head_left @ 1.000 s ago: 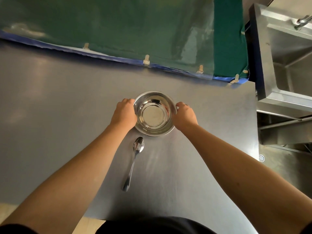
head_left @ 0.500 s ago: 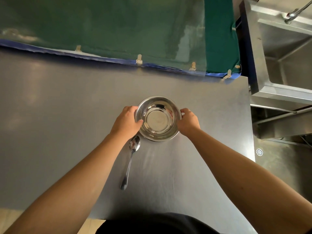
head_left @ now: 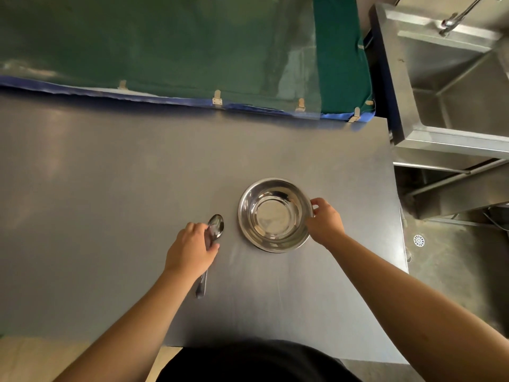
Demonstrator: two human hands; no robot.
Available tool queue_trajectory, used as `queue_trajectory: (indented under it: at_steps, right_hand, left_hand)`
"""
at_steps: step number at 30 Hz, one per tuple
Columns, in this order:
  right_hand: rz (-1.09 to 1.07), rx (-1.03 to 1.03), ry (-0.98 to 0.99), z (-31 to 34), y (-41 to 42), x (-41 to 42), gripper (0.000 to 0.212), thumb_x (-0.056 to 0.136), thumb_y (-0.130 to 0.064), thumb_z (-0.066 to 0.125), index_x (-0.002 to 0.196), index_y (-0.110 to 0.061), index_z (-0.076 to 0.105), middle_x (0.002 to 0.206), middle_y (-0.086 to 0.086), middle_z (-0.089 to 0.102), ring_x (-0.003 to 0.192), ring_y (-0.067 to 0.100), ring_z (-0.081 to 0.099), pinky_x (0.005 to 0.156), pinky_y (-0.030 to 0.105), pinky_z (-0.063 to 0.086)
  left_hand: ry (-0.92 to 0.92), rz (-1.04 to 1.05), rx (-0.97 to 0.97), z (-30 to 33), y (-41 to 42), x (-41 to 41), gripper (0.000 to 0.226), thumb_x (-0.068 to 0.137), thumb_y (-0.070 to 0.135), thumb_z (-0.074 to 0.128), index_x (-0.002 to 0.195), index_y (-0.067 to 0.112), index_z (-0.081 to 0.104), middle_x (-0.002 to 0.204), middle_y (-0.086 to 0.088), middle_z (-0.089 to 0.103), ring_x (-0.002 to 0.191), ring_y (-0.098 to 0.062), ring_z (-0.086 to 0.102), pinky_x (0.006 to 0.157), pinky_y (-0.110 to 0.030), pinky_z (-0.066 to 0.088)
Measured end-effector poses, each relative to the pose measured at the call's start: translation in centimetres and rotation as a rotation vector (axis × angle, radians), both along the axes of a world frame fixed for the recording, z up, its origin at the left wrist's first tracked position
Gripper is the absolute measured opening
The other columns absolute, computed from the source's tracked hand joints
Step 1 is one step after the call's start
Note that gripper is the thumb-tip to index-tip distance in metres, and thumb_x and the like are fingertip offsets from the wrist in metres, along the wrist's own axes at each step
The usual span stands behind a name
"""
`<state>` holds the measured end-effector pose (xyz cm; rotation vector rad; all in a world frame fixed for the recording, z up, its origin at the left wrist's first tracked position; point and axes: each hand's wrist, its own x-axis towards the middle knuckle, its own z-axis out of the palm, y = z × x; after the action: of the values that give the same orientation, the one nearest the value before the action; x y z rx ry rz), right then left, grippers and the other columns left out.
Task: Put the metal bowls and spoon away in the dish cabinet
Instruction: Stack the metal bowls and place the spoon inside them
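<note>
A shiny metal bowl (head_left: 274, 215), seemingly stacked on another, rests on the steel table (head_left: 110, 188). My right hand (head_left: 325, 221) grips its right rim. A metal spoon (head_left: 215, 230) lies on the table left of the bowl, bowl end pointing away from me. My left hand (head_left: 191, 249) covers the middle of its handle with thumb and fingers closing around it. The handle's end sticks out below my wrist.
A green cloth with a blue hem (head_left: 192, 56) hangs along the table's far edge. A steel sink unit (head_left: 446, 86) stands at the right, beyond the table's right edge. A floor drain (head_left: 418, 240) shows below it.
My left hand has let go of the bowl's left rim and moved down-left onto the spoon. My right hand stays on the bowl.
</note>
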<state>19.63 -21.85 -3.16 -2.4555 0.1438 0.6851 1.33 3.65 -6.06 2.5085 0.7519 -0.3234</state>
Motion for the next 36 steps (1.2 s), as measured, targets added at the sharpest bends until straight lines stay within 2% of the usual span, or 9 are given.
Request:
queue_trajectory:
  at_steps: [4, 7, 10, 13, 18, 21, 23, 30, 36]
  right_hand:
    - [-0.008, -0.001, -0.001, -0.1, -1.0, -1.8, 0.038, 0.091, -0.016, 0.061, 0.129, -0.019, 0.058, 0.085, -0.013, 0.057, 0.069, 0.005, 0.058, 0.046, 0.023, 0.043]
    - [-0.012, -0.009, 0.000, -0.1, -1.6, -3.1, 0.038, 0.092, -0.014, 0.060, 0.130, -0.018, 0.058, 0.085, -0.013, 0.057, 0.068, 0.004, 0.058, 0.047, 0.022, 0.043]
    - [-0.011, -0.001, 0.008, -0.1, -2.0, -4.3, 0.037, 0.093, -0.015, 0.060, 0.129, -0.018, 0.057, 0.092, -0.006, 0.061, 0.069, 0.007, 0.060, 0.049, 0.024, 0.045]
    - [-0.018, 0.007, 0.013, -0.1, -2.4, -5.5, 0.036, 0.093, -0.015, 0.060, 0.129, -0.019, 0.057, 0.087, -0.010, 0.059, 0.069, 0.007, 0.060, 0.047, 0.024, 0.044]
    - [-0.043, 0.015, 0.026, -0.1, -2.9, -7.1, 0.038, 0.092, -0.016, 0.059, 0.131, -0.018, 0.057, 0.091, -0.007, 0.062, 0.075, 0.018, 0.065, 0.054, 0.028, 0.050]
    - [-0.066, 0.034, 0.051, -0.1, -3.0, -7.7, 0.039, 0.092, -0.017, 0.060, 0.131, -0.017, 0.056, 0.102, 0.001, 0.066, 0.084, 0.027, 0.070, 0.072, 0.042, 0.061]
    - [-0.084, 0.050, 0.065, -0.1, -3.1, -8.0, 0.039, 0.092, -0.018, 0.061, 0.130, -0.017, 0.056, 0.101, 0.002, 0.067, 0.085, 0.030, 0.072, 0.078, 0.047, 0.062]
    - [-0.138, 0.107, 0.119, 0.0, -2.7, -9.1, 0.045, 0.086, -0.013, 0.064, 0.129, -0.019, 0.054, 0.093, 0.001, 0.068, 0.081, 0.030, 0.073, 0.075, 0.051, 0.064]
    - [-0.152, 0.140, 0.137, 0.0, -2.4, -10.0, 0.042, 0.084, -0.015, 0.066, 0.124, -0.021, 0.055, 0.089, 0.003, 0.070, 0.077, 0.030, 0.075, 0.072, 0.051, 0.064]
  left_hand:
    - [0.072, -0.007, 0.094, -0.3, -0.8, -2.0, 0.039, 0.084, 0.040, 0.070, 0.113, 0.016, 0.062, 0.111, -0.003, 0.056, 0.109, -0.026, 0.052, 0.074, -0.038, 0.050]
    - [0.074, 0.013, 0.088, -0.5, -1.2, -2.8, 0.028, 0.087, 0.031, 0.068, 0.108, 0.013, 0.065, 0.107, -0.005, 0.057, 0.106, -0.027, 0.054, 0.075, -0.039, 0.050]
    - [0.050, 0.028, 0.056, -0.7, -1.4, -3.2, 0.019, 0.089, 0.024, 0.065, 0.103, 0.010, 0.068, 0.103, -0.007, 0.058, 0.098, -0.029, 0.059, 0.075, -0.037, 0.048]
    - [0.061, 0.061, 0.022, -0.8, -1.4, -3.4, 0.016, 0.092, 0.021, 0.062, 0.101, 0.010, 0.069, 0.104, -0.009, 0.061, 0.091, -0.030, 0.064, 0.072, -0.033, 0.044]
    - [0.062, 0.087, -0.027, -0.6, -1.9, -3.9, 0.010, 0.094, 0.020, 0.059, 0.096, 0.011, 0.063, 0.100, -0.008, 0.064, 0.090, -0.029, 0.062, 0.074, -0.031, 0.042]
    - [0.027, 0.089, -0.036, 0.1, -2.2, -4.3, 0.008, 0.095, 0.020, 0.059, 0.095, 0.012, 0.060, 0.099, -0.007, 0.064, 0.088, -0.028, 0.060, 0.072, -0.030, 0.040]
    - [-0.025, 0.090, -0.035, 0.9, -2.5, -4.4, 0.007, 0.095, 0.020, 0.059, 0.093, 0.013, 0.058, 0.096, -0.006, 0.063, 0.084, -0.026, 0.058, 0.070, -0.030, 0.038]
    - [-0.257, -0.021, -0.035, 5.1, -3.6, -3.0, 0.004, 0.093, 0.016, 0.063, 0.093, 0.013, 0.062, 0.091, 0.000, 0.062, 0.080, -0.023, 0.060, 0.069, -0.032, 0.043]
    - [-0.294, -0.200, -0.019, 6.2, -5.9, -1.1, 0.003, 0.092, 0.018, 0.063, 0.091, 0.015, 0.065, 0.091, 0.001, 0.063, 0.081, -0.022, 0.060, 0.068, -0.030, 0.044]
